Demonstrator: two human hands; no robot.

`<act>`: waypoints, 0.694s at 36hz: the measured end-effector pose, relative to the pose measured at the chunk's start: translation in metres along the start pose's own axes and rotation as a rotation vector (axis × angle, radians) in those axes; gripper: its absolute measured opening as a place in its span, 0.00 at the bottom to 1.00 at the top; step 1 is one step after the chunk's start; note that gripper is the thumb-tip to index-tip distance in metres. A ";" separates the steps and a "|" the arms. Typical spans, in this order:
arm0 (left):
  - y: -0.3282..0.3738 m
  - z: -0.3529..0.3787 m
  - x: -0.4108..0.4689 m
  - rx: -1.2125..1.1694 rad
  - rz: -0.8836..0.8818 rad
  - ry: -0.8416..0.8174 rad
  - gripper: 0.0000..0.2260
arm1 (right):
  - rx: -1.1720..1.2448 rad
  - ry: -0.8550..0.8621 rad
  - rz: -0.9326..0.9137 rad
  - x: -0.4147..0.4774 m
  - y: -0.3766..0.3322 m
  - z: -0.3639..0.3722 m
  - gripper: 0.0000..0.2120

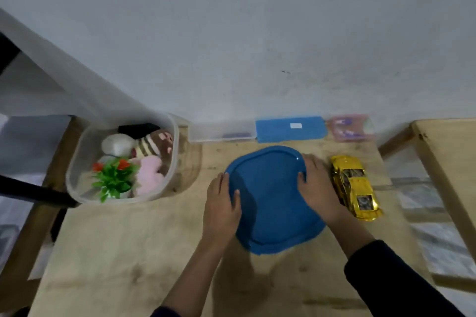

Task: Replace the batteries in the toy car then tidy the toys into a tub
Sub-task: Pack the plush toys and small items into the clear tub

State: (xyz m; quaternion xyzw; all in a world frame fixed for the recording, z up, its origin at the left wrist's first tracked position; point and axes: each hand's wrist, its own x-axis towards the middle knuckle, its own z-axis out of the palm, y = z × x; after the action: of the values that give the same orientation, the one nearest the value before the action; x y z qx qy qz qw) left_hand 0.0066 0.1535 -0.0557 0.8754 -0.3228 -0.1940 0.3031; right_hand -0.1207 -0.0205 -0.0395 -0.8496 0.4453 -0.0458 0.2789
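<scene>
While the gold toy car (pixel 355 186) sits on the wooden table (pixel 128 239) just right of the person's right hand (pixel 318 185), nose toward the near edge, it is not yet in the clear tub (pixel 173 147) that stands at the far left of the table. That tub already holds soft toys (pixel 149 152) and a small plastic plant (pixel 114 179). Between car and tub lies a blue lid (pixel 270 201), flat or slightly lifted; which cannot be told.

The likeliest slip is closing the tub too soon: if the lid goes on now, the car is left out. The right wrist lies almost against the car, so a sideways sweep could knock it toward the table's right edge. Whether the batteries have been changed cannot be seen.

Both hands grip the lid at opposite edges. The left hand (pixel 222 203) curls its fingers over the left rim, thumb on top. The right hand lies palm down over the far right rim, fingers spread and bent onto the lid. Both forearms reach in from the near edge in dark sleeves, the right sleeve (pixel 394 278) plainly visible.

Along the far wall lie a clear case (pixel 221 131), a blue case (pixel 291 128) and a pink packet (pixel 350 127).
</scene>
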 end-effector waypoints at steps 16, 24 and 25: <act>-0.005 0.031 -0.020 -0.121 -0.134 0.053 0.23 | -0.112 0.100 -0.026 -0.016 0.021 0.021 0.29; -0.003 -0.021 -0.017 -0.208 -0.053 0.179 0.24 | 0.023 0.153 -0.025 -0.032 -0.012 0.014 0.24; -0.004 -0.033 -0.014 -0.214 -0.049 0.193 0.24 | 0.069 0.165 -0.048 -0.032 -0.019 0.013 0.24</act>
State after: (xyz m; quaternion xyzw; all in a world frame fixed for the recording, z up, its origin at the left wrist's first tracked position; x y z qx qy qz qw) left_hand 0.0156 0.1783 -0.0319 0.8603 -0.2483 -0.1495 0.4194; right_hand -0.1219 0.0189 -0.0347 -0.8433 0.4445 -0.1375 0.2691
